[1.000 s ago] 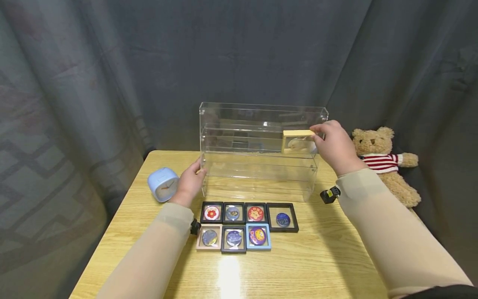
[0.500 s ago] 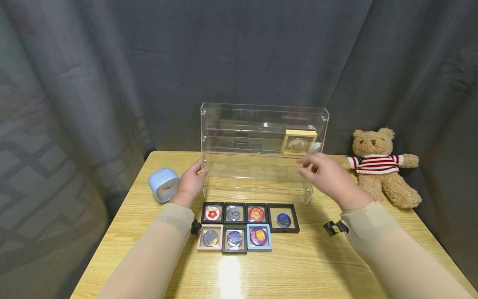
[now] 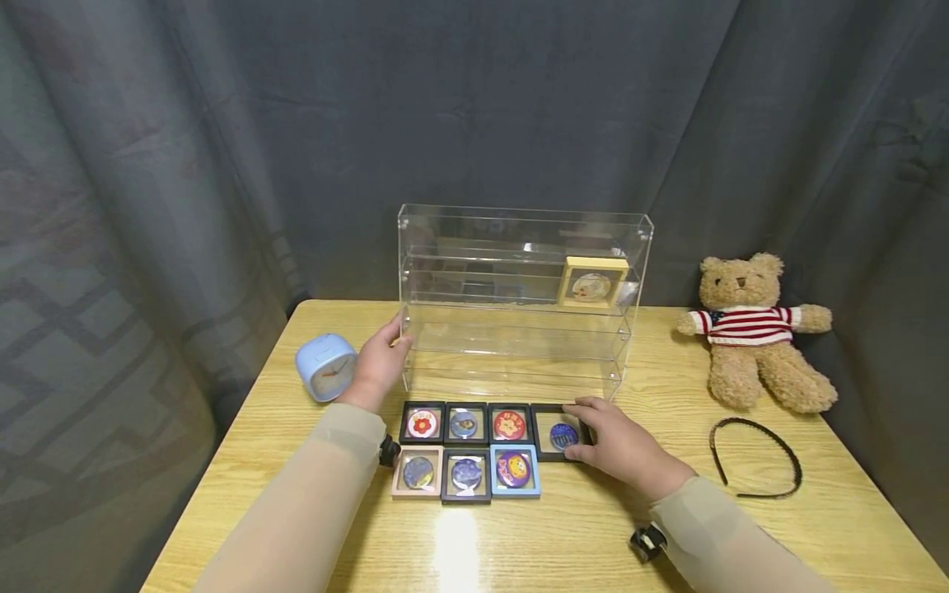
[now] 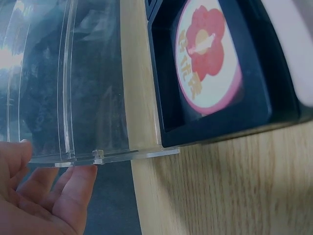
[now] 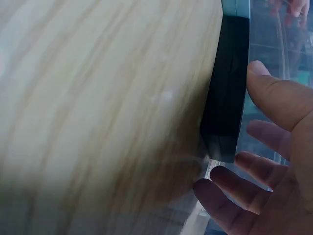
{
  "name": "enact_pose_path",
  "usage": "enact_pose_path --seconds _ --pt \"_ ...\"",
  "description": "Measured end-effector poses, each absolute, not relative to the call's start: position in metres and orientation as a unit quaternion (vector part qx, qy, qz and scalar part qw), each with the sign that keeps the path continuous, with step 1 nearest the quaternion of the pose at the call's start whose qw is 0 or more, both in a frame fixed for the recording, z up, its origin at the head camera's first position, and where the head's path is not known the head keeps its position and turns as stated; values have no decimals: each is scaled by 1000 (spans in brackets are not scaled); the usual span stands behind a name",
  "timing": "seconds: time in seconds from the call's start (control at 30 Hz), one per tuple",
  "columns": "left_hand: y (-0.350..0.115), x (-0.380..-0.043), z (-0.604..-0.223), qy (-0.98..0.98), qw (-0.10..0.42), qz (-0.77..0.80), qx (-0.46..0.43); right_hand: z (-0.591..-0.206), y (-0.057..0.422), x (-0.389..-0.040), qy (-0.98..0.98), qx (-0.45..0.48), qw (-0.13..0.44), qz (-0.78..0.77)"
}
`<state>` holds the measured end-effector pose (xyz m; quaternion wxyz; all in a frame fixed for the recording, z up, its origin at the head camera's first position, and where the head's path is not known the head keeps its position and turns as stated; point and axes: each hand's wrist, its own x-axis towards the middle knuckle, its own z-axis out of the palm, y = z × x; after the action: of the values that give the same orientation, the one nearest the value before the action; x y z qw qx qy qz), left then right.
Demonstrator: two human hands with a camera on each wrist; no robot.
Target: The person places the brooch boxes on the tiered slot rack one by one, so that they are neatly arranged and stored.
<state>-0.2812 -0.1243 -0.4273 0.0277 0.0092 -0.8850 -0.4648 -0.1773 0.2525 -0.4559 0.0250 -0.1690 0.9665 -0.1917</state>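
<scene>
My left hand [image 3: 380, 362] grips the left side panel of a clear acrylic display case [image 3: 511, 338], fingers behind and thumb in front. In the left wrist view, fingers [image 4: 76, 196] show at the panel's edge. My right hand [image 3: 619, 445] reaches over the right end of a large black frame [image 3: 552, 455] holding a blue badge [image 3: 563, 436]. Its thumb [image 5: 266, 88] lies against the black frame's edge in the right wrist view, the other fingers loosely spread. A yellow frame [image 3: 593, 261] with a pale round badge stands on an upper tier, at the right.
Several badge frames lie in two rows before the case, among them a blue frame [image 3: 515, 494] and a pink frame [image 3: 418, 496]. A blue clock [image 3: 326, 366] stands left. A teddy bear [image 3: 749, 329] and black headband [image 3: 795, 461] lie right.
My right hand has let go of the yellow frame on the upper tier and come down to the large black frame. The headband now shows. My left hand keeps its place.
</scene>
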Motion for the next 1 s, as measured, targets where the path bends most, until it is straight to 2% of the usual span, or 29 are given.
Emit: enact_pose_path --seconds 0.33,0.57,0.77,1.0 --pt "-124 -283 -430 -883 32 -469 14 -453 254 -187 961 -146 103 -210" --pt "-124 -282 -429 -883 28 -468 14 -455 254 -191 962 -141 82 -217" --pt "-125 -282 -429 -881 24 -473 14 -456 259 -187 963 -118 87 -228" --pt "-125 -282 -430 -878 23 -479 19 -430 262 -188 960 -139 72 -230"
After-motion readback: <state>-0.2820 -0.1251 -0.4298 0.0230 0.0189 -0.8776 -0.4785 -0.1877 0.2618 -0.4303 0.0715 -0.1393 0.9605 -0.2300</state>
